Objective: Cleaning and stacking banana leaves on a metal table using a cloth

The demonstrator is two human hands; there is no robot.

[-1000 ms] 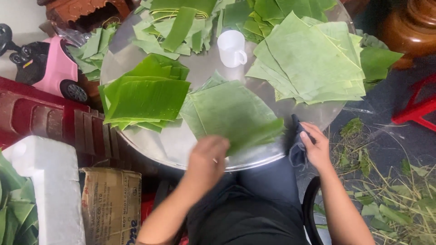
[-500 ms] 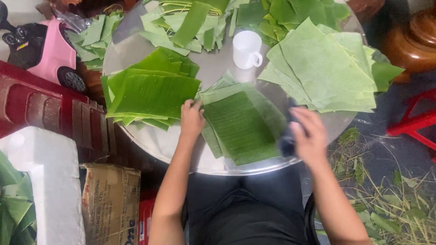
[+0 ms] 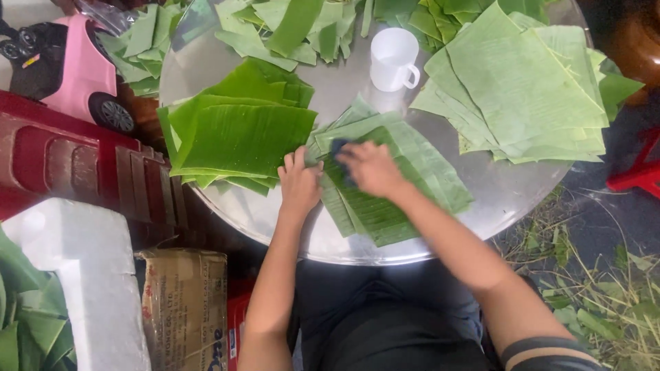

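A round metal counter (image 3: 481, 206) carries cut banana leaves. A dark pile (image 3: 240, 134) lies at the left, a pale pile (image 3: 529, 89) at the right, and scraps (image 3: 289, 27) at the far rim. The leaf (image 3: 399, 199) being worked lies at the near edge. The right hand (image 3: 371, 168) is clamped on a dark cloth (image 3: 338, 148), pressing it on the leaf. The left hand (image 3: 300, 182) lies flat with fingers together, pinning the leaf's left edge. A white cup (image 3: 393, 60) stands just beyond. Hard rubbing along the ribs could split the leaf; a long stroke might knock the cup.
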